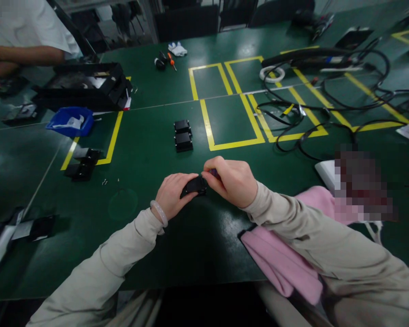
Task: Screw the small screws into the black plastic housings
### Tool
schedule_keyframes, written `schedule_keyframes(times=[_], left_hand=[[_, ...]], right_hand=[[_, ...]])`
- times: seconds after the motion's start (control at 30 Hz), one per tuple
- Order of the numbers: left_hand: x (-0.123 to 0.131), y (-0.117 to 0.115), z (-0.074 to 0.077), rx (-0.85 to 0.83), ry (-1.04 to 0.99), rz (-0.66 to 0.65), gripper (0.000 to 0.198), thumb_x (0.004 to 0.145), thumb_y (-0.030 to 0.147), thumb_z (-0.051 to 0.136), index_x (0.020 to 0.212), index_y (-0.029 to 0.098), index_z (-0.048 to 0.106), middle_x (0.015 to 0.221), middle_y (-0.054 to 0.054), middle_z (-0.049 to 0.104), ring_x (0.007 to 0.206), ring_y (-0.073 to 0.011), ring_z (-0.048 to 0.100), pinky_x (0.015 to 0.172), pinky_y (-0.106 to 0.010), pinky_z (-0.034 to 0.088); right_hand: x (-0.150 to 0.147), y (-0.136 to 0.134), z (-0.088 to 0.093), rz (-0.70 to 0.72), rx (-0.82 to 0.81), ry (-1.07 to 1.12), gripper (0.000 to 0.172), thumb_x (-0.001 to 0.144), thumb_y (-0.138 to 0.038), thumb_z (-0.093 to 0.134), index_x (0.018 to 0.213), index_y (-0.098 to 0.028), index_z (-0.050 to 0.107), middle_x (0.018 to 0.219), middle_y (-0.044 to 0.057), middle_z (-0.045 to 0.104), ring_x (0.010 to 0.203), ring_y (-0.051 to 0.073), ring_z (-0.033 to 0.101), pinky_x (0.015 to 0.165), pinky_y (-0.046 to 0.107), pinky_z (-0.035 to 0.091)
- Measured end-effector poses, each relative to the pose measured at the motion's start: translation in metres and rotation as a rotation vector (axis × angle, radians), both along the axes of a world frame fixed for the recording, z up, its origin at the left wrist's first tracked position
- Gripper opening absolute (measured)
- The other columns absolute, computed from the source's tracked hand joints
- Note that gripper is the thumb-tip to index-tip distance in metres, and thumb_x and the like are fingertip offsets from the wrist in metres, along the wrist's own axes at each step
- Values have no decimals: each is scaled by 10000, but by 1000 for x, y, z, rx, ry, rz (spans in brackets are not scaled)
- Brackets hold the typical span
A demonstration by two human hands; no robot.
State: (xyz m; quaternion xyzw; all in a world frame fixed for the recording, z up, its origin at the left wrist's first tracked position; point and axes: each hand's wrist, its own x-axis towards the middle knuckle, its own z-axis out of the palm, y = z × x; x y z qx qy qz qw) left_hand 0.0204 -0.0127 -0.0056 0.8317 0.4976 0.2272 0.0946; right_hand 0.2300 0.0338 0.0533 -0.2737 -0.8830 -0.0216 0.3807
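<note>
My left hand grips a small black plastic part against the green table. My right hand is closed in a fist right beside it, with a dark purple tool handle poking out between its fingers and pointing down at the part. Both sleeves are beige, and a pale bracelet sits on my left wrist. Two more black parts lie stacked a little farther away, straight ahead.
A blue bin and a black tray stand at the far left, with black parts near them. Tangled black cables cover the right. A pink cloth lies under my right arm. Another person's arm reaches in at top left.
</note>
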Motion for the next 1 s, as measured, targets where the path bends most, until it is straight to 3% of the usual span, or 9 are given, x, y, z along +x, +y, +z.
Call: schedule_keyframes(times=[0.43,0.57,0.73,0.9,1.0], left_hand=[[1,18,0,-35,-39,32,372,926,334,636,1252,174,554,1136,-90,656,1006,-248,599,887,-382,475],[1,20,-1,-47,-47,55,326,887,316,689,1154,171,569,1068,-73,654,954,-239,603,854,-363,479],[-2,26,-2,-40,-13,22,322,882,330,693,1133,163,580,1024,-73,653,926,-249,592,838,-379,472],[-3,26,-3,-52,-30,8,334,896,351,668,1160,171,574,1062,-81,641,956,-250,587,861,-393,477],[-3,25,-2,-48,-62,5,330,888,336,675,1153,169,572,1104,-93,627,1009,-255,589,904,-405,481]], right_hand=[[4,15,-4,7,-70,-3,392,1039,-389,309,875,-169,588,644,-2,620,547,103,535,572,233,347],[-5,17,5,-46,-136,-96,472,1042,-430,242,899,-165,604,652,10,618,562,120,542,564,254,298],[-25,23,19,-134,-223,-265,385,1026,-423,316,981,-184,615,658,0,604,585,136,540,549,266,197],[-25,29,8,-106,-165,-115,468,1040,-419,230,905,-174,606,623,0,563,563,122,508,556,261,250],[-16,29,-2,-6,-104,-39,501,1040,-435,216,858,-171,601,595,-4,543,544,113,488,560,255,289]])
